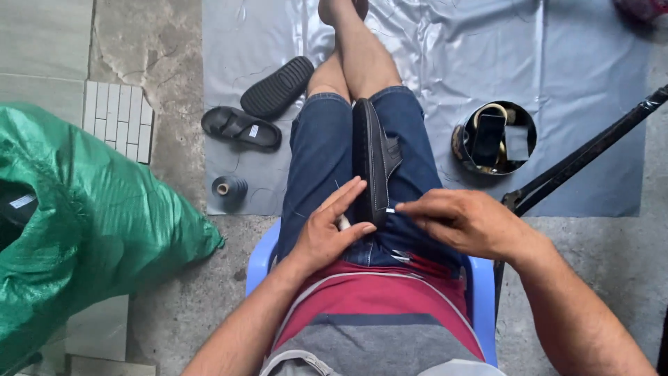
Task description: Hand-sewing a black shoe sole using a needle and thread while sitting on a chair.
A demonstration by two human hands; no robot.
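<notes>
Seen from above, a seated person's striped shirt (pixel 376 327) fills the bottom of the view, with denim shorts (pixel 320 160) and crossed bare legs stretching away over a grey plastic sheet (pixel 557 69). To the left bulges a big green woven sack (pixel 90 216). On the lap, a black shoe (pixel 372 157) stands on edge between the thighs. Resting against its near end, the left hand (pixel 327 233) has fingers loosely extended, thumb pressing a small pale object to the sole. From the other side, the right hand (pixel 466 223) pinches something thin at the shoe's edge, fingertips tight together. Nearby lie two black sandals (pixel 261 104), a round metal tin (pixel 494 139), and a small thread spool (pixel 228 186).
</notes>
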